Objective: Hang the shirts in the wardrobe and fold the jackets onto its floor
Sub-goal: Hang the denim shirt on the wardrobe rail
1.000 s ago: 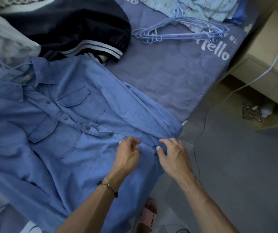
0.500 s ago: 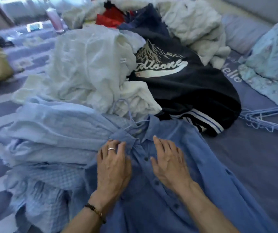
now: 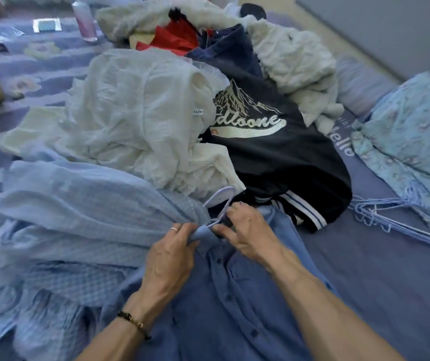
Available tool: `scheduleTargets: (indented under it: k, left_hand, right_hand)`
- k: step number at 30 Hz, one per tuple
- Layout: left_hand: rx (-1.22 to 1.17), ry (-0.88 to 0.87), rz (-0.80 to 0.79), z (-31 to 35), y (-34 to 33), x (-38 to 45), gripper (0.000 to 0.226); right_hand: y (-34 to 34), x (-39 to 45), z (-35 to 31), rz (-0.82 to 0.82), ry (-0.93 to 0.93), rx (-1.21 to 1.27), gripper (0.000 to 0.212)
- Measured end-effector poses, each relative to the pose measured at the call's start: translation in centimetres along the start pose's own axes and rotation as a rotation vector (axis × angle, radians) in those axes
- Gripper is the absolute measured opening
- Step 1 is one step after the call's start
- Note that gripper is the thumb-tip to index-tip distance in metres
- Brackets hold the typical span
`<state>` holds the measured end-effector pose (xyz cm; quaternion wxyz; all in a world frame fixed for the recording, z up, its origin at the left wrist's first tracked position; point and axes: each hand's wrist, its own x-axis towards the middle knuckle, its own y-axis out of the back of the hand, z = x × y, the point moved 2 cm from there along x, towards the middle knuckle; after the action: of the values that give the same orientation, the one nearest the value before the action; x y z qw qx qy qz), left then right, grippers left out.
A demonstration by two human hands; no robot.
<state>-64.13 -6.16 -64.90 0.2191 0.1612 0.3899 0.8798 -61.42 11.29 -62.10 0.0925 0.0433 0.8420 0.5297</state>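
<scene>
A blue denim shirt (image 3: 234,303) lies buttoned and flat on the bed in front of me. A light blue hanger (image 3: 220,198) sits inside its neck, the hook sticking out past the collar. My left hand (image 3: 172,256) pinches the left collar point. My right hand (image 3: 247,233) grips the collar and the hanger's neck on the right side. Behind the shirt lies a dark navy jacket (image 3: 281,157) with a white mountain print. A white crinkled shirt (image 3: 141,115) and a pale blue checked shirt (image 3: 78,204) are heaped to the left.
Several spare blue hangers (image 3: 380,212) lie on the purple sheet (image 3: 380,277) at the right, next to a light blue floral blanket (image 3: 411,142). A fluffy white garment (image 3: 292,56) and red cloth (image 3: 174,37) top the far pile. A bottle (image 3: 85,19) stands at the back left.
My view swung from the shirt's hem up to its collar. Both hands left the lower placket, pressed flat near the collar, and now grip the collar around the hanger.
</scene>
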Motion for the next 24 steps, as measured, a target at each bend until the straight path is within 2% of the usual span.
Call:
scheduleTargets:
  k: [2,4,7,11,16,21,24]
  left_hand:
    - [-0.016,-0.034,0.008,1.8,1.3,-0.5,0.024]
    - [-0.001,-0.033,0.032,4.7,2.6,-0.9,0.022]
    - [0.049,-0.084,0.072,9.6,3.7,-1.4,0.011]
    - [0.039,-0.222,0.072,19.2,4.1,-2.0,0.032]
    - [-0.082,-0.462,0.041,33.3,4.3,-3.3,0.034]
    - [-0.147,-0.737,0.002,50.2,6.4,-5.7,0.025]
    - [-0.111,-0.870,-0.052,60.1,6.9,-7.9,0.032]
  right_hand:
    - [3.6,-1.7,0.1,-0.069,-0.028,0.072,0.044]
    - [8.1,-3.8,0.9,-0.068,-0.066,0.134,0.022]
    - [14.8,-8.0,1.7,-0.027,-0.104,0.194,0.027]
    - [23.5,-15.2,3.7,0.038,-0.177,0.183,0.032]
    - [35.0,-26.1,5.6,0.194,-0.279,0.130,0.036]
    - [46.8,-39.0,7.7,0.304,-0.379,0.202,0.022]
    - [52.6,-47.3,9.0,0.452,-0.438,0.279,0.018]
